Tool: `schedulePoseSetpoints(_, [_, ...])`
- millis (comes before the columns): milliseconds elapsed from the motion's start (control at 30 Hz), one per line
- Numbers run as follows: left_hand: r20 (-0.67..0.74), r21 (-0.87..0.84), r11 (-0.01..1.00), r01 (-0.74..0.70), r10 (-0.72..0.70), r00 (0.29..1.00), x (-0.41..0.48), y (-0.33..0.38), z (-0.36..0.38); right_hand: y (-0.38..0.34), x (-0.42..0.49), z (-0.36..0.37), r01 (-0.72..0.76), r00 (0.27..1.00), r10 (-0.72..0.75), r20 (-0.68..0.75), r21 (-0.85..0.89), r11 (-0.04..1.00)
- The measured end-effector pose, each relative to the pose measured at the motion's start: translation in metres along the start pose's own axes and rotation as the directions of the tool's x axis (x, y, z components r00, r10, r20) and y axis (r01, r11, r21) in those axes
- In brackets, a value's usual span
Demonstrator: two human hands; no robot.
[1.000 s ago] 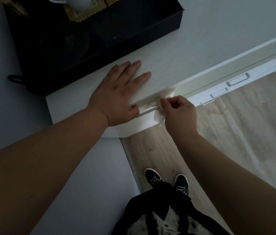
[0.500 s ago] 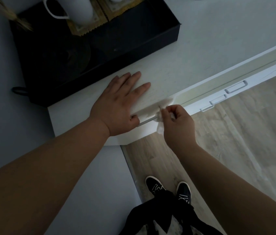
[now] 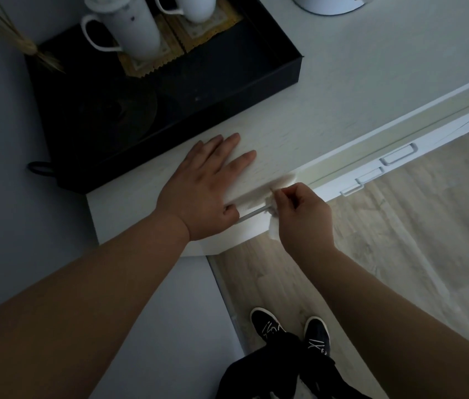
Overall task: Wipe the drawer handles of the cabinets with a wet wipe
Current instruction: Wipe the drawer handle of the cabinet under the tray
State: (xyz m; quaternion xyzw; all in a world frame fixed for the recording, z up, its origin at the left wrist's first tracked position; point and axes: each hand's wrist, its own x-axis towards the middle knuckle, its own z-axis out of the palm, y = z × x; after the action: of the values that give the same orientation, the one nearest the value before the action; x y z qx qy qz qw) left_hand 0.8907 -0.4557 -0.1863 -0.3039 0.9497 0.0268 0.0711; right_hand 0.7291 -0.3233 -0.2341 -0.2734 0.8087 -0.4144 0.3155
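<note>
Pinching the wet wipe (image 3: 273, 229) round the drawer handle (image 3: 252, 213) under the worktop (image 3: 342, 96) edge, the right hand (image 3: 303, 220) curls its fingers (image 3: 286, 193); the left hand (image 3: 203, 185) lies flat, empty. The bunched wipe could slip off the thin bar

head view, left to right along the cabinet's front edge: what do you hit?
left hand → drawer handle bar → wet wipe → right hand → next drawer handle → farthest drawer handle
</note>
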Motion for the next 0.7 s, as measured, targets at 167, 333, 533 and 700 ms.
schedulePoseSetpoints(167, [0.002,-0.008,1.000,0.000,0.000,1.000,0.000,0.001,0.000,0.000,0.008,0.002,-0.040,0.999,0.040,-0.007,0.042,0.998])
schedulePoseSetpoints(333, [-0.012,-0.008,1.000,-0.003,0.003,1.000,0.000,0.000,0.001,0.005,-0.002,-0.003,-0.075,0.997,0.074,0.023,0.062,0.995])
schedulePoseSetpoints(533, [0.009,0.004,1.000,0.000,0.000,1.000,0.001,0.000,0.001,-0.003,-0.003,0.004,-0.018,0.999,0.016,0.048,0.038,0.999])
schedulePoseSetpoints(700, [0.003,-0.001,1.000,0.007,-0.007,1.000,0.001,0.000,0.000,-0.002,-0.005,0.007,-0.042,0.998,0.039,0.040,0.072,0.996])
